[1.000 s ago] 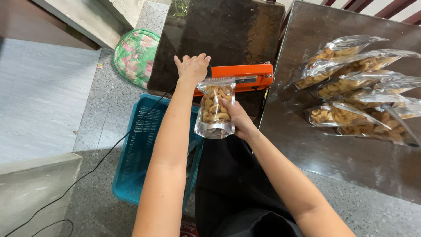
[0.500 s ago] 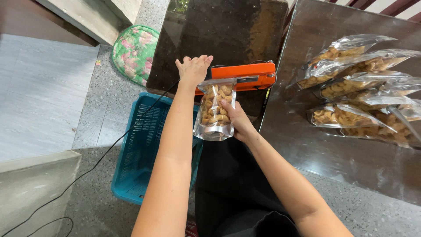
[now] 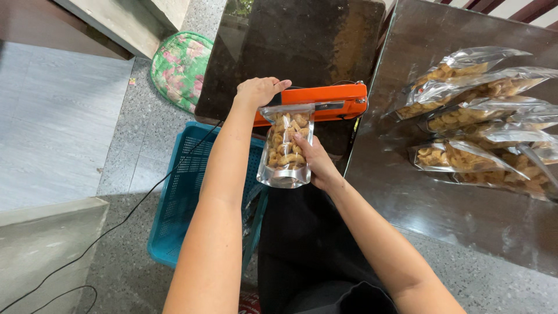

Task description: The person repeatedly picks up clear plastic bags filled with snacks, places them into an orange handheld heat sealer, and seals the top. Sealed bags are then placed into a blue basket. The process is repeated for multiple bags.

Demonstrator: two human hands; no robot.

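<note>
1. The left hand (image 3: 260,91), flat at upper centre, is pressing down the orange sealer (image 3: 325,102).
2. The right hand (image 3: 314,163) is gripping the snack pouch (image 3: 286,145), keeping its mouth under the bar.

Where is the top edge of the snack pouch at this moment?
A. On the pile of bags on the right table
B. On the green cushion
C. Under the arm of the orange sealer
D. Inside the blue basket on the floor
C: the pouch hangs with its top edge in the orange sealer; the left hand presses on the sealer and the right hand holds the pouch.
</note>
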